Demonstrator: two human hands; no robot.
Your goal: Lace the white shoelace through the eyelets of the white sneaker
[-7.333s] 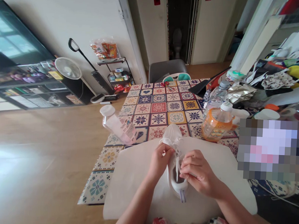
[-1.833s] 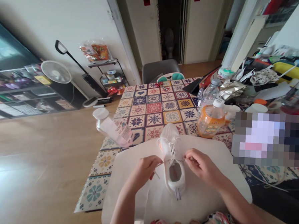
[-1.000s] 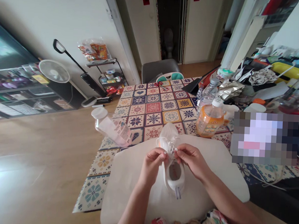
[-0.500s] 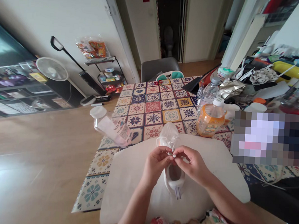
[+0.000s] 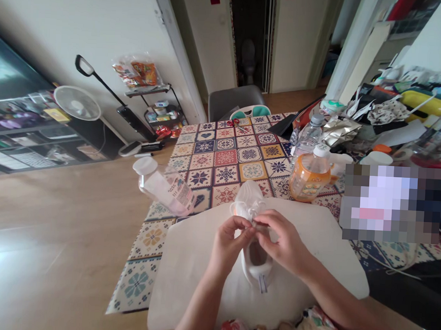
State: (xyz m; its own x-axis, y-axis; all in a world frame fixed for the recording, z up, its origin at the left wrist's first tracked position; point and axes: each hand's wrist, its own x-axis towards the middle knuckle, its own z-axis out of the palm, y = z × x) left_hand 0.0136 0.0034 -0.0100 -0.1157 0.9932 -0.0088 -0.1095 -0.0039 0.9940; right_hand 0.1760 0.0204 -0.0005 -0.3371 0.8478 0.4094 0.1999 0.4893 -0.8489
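Note:
A white shoe lies on a white sheet, its toe pointing away from me and its heel towards me. Its white shoelace is loosely looped over the front. Above the shoe's opening, my left hand pinches part of the lace between thumb and fingers. My right hand meets it from the other side, thumb and index finger closed at the same spot. The fingers mostly cover the bit of lace between them.
Under the shoe, the white sheet covers part of a patterned tablecloth. A clear jar stands to the left, an orange-wrapped bottle to the right. Red-handled scissors lie at the far end. Clutter fills the right side.
My right fingers have shifted slightly left and closed in against the left fingertips. The small white piece seen between them is now covered. The shoe stays in place.

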